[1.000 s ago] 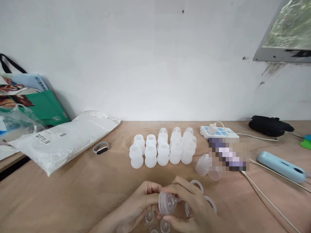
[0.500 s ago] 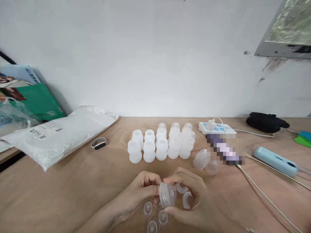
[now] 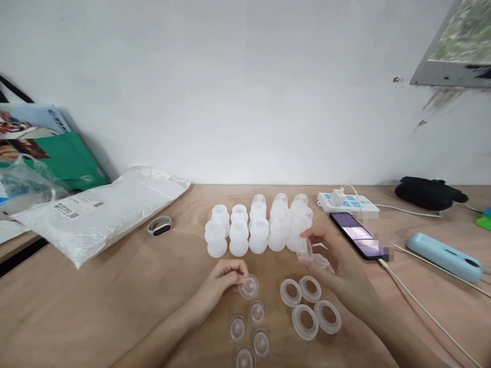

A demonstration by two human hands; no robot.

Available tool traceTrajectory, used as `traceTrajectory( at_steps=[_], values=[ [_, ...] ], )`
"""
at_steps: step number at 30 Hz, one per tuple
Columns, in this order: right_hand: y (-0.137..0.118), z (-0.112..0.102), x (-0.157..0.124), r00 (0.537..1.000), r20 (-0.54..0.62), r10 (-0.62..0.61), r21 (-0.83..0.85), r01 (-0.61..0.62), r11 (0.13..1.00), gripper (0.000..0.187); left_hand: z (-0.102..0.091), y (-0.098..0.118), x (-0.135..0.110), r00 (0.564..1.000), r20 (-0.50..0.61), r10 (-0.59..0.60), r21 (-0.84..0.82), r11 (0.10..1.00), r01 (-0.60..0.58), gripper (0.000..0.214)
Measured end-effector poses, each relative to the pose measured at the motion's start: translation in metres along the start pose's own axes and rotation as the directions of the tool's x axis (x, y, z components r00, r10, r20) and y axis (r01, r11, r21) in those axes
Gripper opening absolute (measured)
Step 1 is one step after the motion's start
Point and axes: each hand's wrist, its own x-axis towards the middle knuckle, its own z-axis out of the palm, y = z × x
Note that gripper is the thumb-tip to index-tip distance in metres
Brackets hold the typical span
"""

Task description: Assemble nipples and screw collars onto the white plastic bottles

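Note:
My left hand is closed, pinching the edge of a clear bottle nipple just above the table. Several more clear nipples lie in front of it, nearer to me. Farther right, my right hand has its fingers round a clear plastic cap, close to the front of the bottle group. Another clear piece shows behind these fingers, partly hidden. Below that hand lie several translucent collar rings. White bottles stand upright in two rows; those on the right carry clear domed tops.
To the left are a white mailing bag and a fitness band. On the right lie a phone, a power strip, a light-blue device, cables and a black pouch. A wall rises behind the table.
My hands have moved apart from the collar and clear top they held together. The right went up and right to the clear caps; the left now pinches a nipple. The collar rings are uncovered.

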Motion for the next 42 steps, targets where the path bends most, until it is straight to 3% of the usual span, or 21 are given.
traceTrajectory(
  at_steps=[3, 7, 10, 13, 27, 30, 33, 35, 38, 39, 42],
  values=[
    [-0.005, -0.006, -0.001, 0.974, 0.224, 0.045, -0.222, 0.006, 0.975, 0.025, -0.006, 0.001, -0.002, 0.997, 0.076, 0.023, 0.188, 0.982, -0.037, 0.012],
    [-0.008, -0.013, -0.004, 0.836, 0.513, 0.195, -0.447, 0.066, 0.892, 0.028, -0.014, 0.006, -0.004, 0.982, 0.168, 0.081, 0.408, 0.902, -0.144, 0.013],
    [-0.010, -0.014, -0.005, 0.758, 0.590, 0.278, -0.542, 0.116, 0.833, 0.029, -0.018, 0.007, -0.003, 0.955, 0.275, 0.114, 0.502, 0.830, -0.244, 0.014],
    [-0.014, -0.013, -0.005, 0.734, 0.600, 0.319, -0.591, 0.138, 0.794, 0.028, -0.019, 0.006, -0.002, 0.931, 0.336, 0.145, 0.557, 0.767, -0.320, 0.014],
    [-0.019, -0.005, -0.001, 0.712, 0.608, 0.350, -0.538, 0.047, 0.842, 0.033, -0.020, -0.002, -0.003, 0.937, 0.276, 0.215, 0.643, 0.683, -0.346, 0.017],
    [-0.021, -0.002, 0.000, 0.770, 0.566, 0.295, -0.523, 0.059, 0.850, 0.027, -0.021, -0.002, -0.004, 0.939, 0.267, 0.216, 0.648, 0.681, -0.341, 0.019],
    [-0.025, 0.005, 0.006, 0.877, 0.467, 0.115, -0.504, 0.157, 0.849, 0.014, -0.021, -0.003, -0.004, 0.941, 0.257, 0.220, 0.656, 0.675, -0.337, 0.019],
    [-0.030, 0.010, 0.017, 0.917, 0.392, -0.077, -0.512, 0.287, 0.810, 0.010, -0.020, -0.003, -0.004, 0.941, 0.250, 0.226, 0.659, 0.672, -0.337, 0.020],
    [-0.043, 0.018, 0.047, 0.884, 0.332, -0.329, -0.634, 0.468, 0.616, 0.015, -0.020, -0.004, -0.004, 0.940, 0.244, 0.239, 0.660, 0.669, -0.342, 0.022],
    [-0.047, 0.021, 0.060, 0.871, 0.328, -0.365, -0.699, 0.484, 0.526, 0.017, -0.019, -0.004, -0.004, 0.939, 0.244, 0.243, 0.660, 0.668, -0.344, 0.022],
    [-0.051, 0.036, 0.097, 0.862, 0.342, -0.374, -0.746, 0.491, 0.449, 0.019, -0.019, -0.005, -0.004, 0.936, 0.249, 0.250, 0.659, 0.664, -0.353, 0.022]
  ],
)
